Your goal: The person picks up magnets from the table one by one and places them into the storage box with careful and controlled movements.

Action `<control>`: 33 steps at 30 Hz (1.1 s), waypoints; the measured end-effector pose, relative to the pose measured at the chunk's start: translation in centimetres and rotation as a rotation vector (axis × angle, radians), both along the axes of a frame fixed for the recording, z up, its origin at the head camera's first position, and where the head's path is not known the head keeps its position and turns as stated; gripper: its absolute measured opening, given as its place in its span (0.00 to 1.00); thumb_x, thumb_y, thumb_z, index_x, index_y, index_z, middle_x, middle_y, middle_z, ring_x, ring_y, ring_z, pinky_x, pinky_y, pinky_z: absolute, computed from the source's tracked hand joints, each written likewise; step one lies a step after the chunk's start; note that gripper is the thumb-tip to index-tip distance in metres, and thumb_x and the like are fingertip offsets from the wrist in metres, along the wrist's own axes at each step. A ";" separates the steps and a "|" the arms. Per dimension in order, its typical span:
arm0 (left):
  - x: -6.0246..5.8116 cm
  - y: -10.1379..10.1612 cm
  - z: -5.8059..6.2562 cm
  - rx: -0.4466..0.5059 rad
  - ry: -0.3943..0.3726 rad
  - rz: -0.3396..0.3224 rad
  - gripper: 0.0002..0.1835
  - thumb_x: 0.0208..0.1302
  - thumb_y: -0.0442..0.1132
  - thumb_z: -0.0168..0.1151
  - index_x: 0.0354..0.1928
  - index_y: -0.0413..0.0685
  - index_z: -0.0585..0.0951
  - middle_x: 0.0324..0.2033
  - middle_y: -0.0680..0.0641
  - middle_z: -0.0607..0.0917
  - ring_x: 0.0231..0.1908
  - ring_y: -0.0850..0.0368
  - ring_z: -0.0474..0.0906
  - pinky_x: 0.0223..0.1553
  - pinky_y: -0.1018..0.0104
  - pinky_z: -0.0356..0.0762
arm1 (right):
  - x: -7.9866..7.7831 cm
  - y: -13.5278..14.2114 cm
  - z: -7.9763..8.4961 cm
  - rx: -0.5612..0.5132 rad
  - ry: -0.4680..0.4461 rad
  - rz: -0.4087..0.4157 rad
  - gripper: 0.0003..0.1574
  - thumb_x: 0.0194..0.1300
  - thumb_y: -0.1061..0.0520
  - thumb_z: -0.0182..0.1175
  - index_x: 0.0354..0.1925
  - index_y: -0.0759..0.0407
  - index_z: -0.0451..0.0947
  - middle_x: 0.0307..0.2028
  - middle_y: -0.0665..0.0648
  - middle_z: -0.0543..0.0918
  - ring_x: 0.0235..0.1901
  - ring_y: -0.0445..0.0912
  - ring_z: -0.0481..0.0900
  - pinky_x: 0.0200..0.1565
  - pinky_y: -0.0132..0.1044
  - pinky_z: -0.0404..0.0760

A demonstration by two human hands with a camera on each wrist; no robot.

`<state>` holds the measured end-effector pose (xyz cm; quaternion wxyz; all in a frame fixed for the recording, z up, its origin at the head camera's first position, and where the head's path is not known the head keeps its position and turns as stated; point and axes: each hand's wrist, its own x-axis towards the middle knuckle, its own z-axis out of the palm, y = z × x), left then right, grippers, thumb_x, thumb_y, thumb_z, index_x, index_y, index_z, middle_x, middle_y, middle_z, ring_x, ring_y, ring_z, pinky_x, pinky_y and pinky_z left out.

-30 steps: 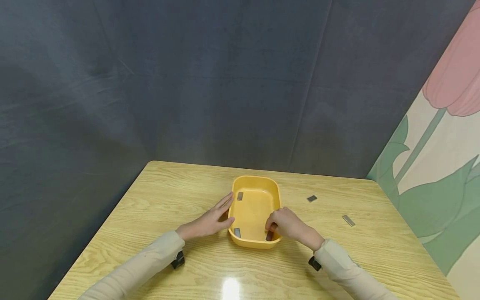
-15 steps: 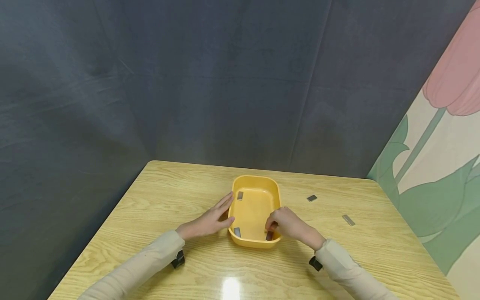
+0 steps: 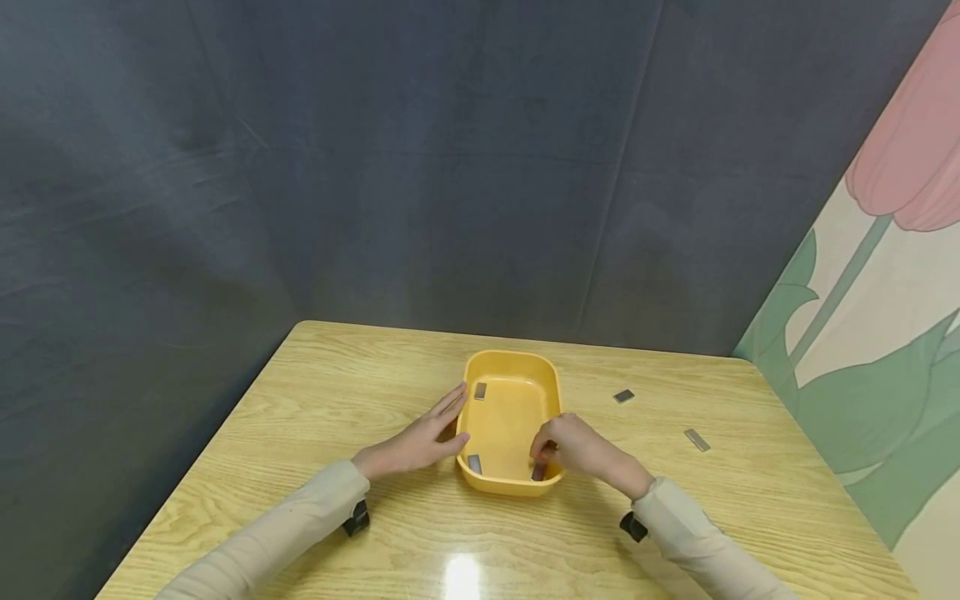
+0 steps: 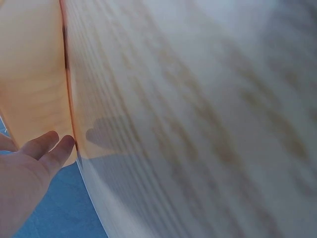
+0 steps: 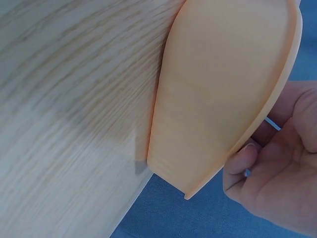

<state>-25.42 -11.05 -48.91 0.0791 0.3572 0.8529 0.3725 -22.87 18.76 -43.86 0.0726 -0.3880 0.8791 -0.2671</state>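
A yellow rectangular tray (image 3: pixel 510 489) stands on the table in the head view. My left hand (image 3: pixel 416 442) rests at its left side with fingers extended, fingertips and thumb touching the rim. My right hand (image 3: pixel 573 446) reaches over the right rim, fingers curled down into the near right corner. There its fingertips pinch a small dark rectangular block (image 3: pixel 538 472), partly hidden beneath them. Small grey blocks lie in the tray: one (image 3: pixel 480 392) far left, another (image 3: pixel 475 464) near left. In the right wrist view the tray wall (image 5: pixel 213 99) hides the right fingertips.
On the wooden table (image 3: pixel 360 375), right of the tray, lie two more small flat blocks: a dark one (image 3: pixel 624 397) and a longer grey one (image 3: pixel 697 440). A dark curtain (image 3: pixel 450 167) hangs behind the table. A flower-patterned wall (image 3: pixel 885 350) borders the right.
The right wrist shifts very slightly to the right, while its fingers stay in the same corner of the tray. The left hand, tray and blocks keep their places.
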 end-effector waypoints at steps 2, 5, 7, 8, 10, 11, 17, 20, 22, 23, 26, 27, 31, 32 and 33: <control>0.0 0.0 -0.1 0.001 0.002 -0.002 0.42 0.77 0.53 0.49 0.78 0.39 0.42 0.78 0.45 0.37 0.74 0.44 0.45 0.69 0.47 0.56 | 0.0 0.0 0.0 -0.002 -0.006 0.004 0.14 0.58 0.81 0.58 0.34 0.70 0.86 0.28 0.58 0.88 0.26 0.47 0.87 0.37 0.40 0.85; 0.1 0.0 0.0 -0.004 -0.006 0.000 0.43 0.77 0.54 0.49 0.78 0.39 0.42 0.78 0.46 0.37 0.74 0.44 0.45 0.69 0.48 0.56 | 0.0 0.0 0.0 -0.001 -0.009 0.007 0.14 0.58 0.80 0.59 0.35 0.70 0.86 0.28 0.58 0.88 0.26 0.47 0.87 0.37 0.40 0.85; 0.2 0.0 0.0 -0.001 -0.014 0.004 0.42 0.77 0.54 0.49 0.78 0.39 0.42 0.78 0.45 0.37 0.74 0.44 0.45 0.69 0.48 0.56 | 0.1 0.0 0.1 -0.003 -0.015 0.007 0.13 0.58 0.80 0.59 0.35 0.70 0.86 0.29 0.58 0.88 0.27 0.47 0.87 0.38 0.40 0.85; 0.2 0.0 0.0 0.000 -0.016 0.006 0.42 0.77 0.54 0.49 0.78 0.39 0.43 0.78 0.45 0.37 0.74 0.44 0.45 0.69 0.47 0.56 | 0.1 0.0 0.1 -0.006 -0.019 0.007 0.13 0.58 0.80 0.59 0.35 0.70 0.86 0.29 0.59 0.88 0.27 0.47 0.87 0.38 0.40 0.85; 0.2 0.0 0.0 0.003 -0.017 0.008 0.42 0.77 0.53 0.49 0.78 0.38 0.43 0.78 0.45 0.37 0.74 0.44 0.45 0.69 0.46 0.56 | 0.2 0.0 0.3 -0.014 -0.030 0.004 0.12 0.59 0.80 0.60 0.35 0.70 0.86 0.30 0.59 0.88 0.27 0.47 0.87 0.38 0.40 0.85; 0.2 0.0 0.0 0.002 -0.014 0.010 0.42 0.77 0.53 0.49 0.78 0.38 0.43 0.78 0.45 0.37 0.74 0.44 0.45 0.69 0.46 0.56 | 0.2 0.1 0.4 -0.018 -0.035 0.003 0.12 0.59 0.80 0.60 0.36 0.70 0.85 0.30 0.60 0.88 0.28 0.48 0.87 0.38 0.41 0.85; 0.1 0.0 0.2 -0.019 -0.012 0.013 0.42 0.77 0.53 0.49 0.78 0.40 0.43 0.78 0.47 0.37 0.74 0.46 0.44 0.69 0.49 0.55 | 0.1 0.3 0.5 -0.009 0.041 -0.006 0.10 0.58 0.78 0.63 0.35 0.69 0.86 0.33 0.60 0.88 0.33 0.51 0.87 0.38 0.43 0.85; 0.1 0.0 0.2 -0.027 -0.012 0.012 0.42 0.77 0.55 0.49 0.78 0.41 0.43 0.78 0.48 0.37 0.74 0.47 0.43 0.70 0.50 0.54 | 0.1 0.5 0.5 -0.014 0.080 0.004 0.10 0.57 0.77 0.64 0.34 0.68 0.87 0.33 0.59 0.88 0.35 0.51 0.86 0.37 0.41 0.85; 0.0 0.0 0.2 -0.035 -0.015 0.012 0.43 0.76 0.56 0.48 0.78 0.42 0.42 0.78 0.49 0.36 0.75 0.49 0.43 0.70 0.51 0.54 | 0.1 0.6 0.5 -0.031 0.094 0.014 0.10 0.56 0.77 0.65 0.34 0.68 0.87 0.33 0.59 0.88 0.34 0.51 0.86 0.37 0.40 0.85; 0.0 0.0 0.2 -0.034 -0.015 0.012 0.43 0.76 0.56 0.48 0.78 0.42 0.42 0.78 0.49 0.36 0.75 0.49 0.43 0.70 0.51 0.54 | 0.0 0.6 0.5 -0.041 0.122 0.032 0.10 0.56 0.77 0.65 0.34 0.68 0.87 0.33 0.59 0.88 0.34 0.50 0.86 0.36 0.39 0.85; -0.1 0.0 0.2 -0.032 -0.014 0.011 0.43 0.76 0.55 0.49 0.78 0.41 0.42 0.78 0.49 0.36 0.74 0.48 0.43 0.70 0.51 0.55 | 0.0 0.7 0.5 -0.061 0.157 0.050 0.10 0.55 0.77 0.65 0.33 0.68 0.86 0.32 0.58 0.88 0.33 0.50 0.86 0.34 0.39 0.84; -0.1 0.0 0.2 -0.033 -0.014 0.011 0.42 0.76 0.54 0.50 0.78 0.41 0.42 0.78 0.49 0.36 0.74 0.48 0.43 0.70 0.51 0.55 | 0.0 0.8 0.5 -0.062 0.157 0.047 0.10 0.55 0.77 0.65 0.33 0.68 0.86 0.32 0.58 0.88 0.33 0.50 0.86 0.34 0.39 0.84; -0.2 0.0 0.1 -0.031 -0.013 0.010 0.42 0.77 0.51 0.50 0.78 0.42 0.42 0.78 0.49 0.36 0.74 0.48 0.44 0.70 0.51 0.55 | 0.0 0.8 0.7 -0.050 0.135 0.012 0.09 0.57 0.76 0.65 0.33 0.66 0.87 0.32 0.56 0.88 0.33 0.49 0.86 0.35 0.38 0.84; -0.2 0.0 0.0 -0.034 -0.014 0.011 0.42 0.77 0.52 0.50 0.78 0.42 0.42 0.78 0.49 0.36 0.74 0.48 0.43 0.70 0.51 0.54 | 0.0 0.9 0.7 -0.047 0.131 0.005 0.09 0.57 0.76 0.65 0.32 0.66 0.87 0.32 0.56 0.88 0.33 0.49 0.86 0.35 0.37 0.84; -0.3 -0.1 0.0 -0.035 -0.011 0.012 0.42 0.77 0.52 0.50 0.78 0.42 0.42 0.78 0.49 0.36 0.74 0.48 0.44 0.70 0.51 0.55 | 0.0 0.9 0.7 -0.043 0.128 -0.003 0.09 0.57 0.76 0.65 0.32 0.65 0.87 0.32 0.56 0.88 0.33 0.48 0.85 0.35 0.36 0.84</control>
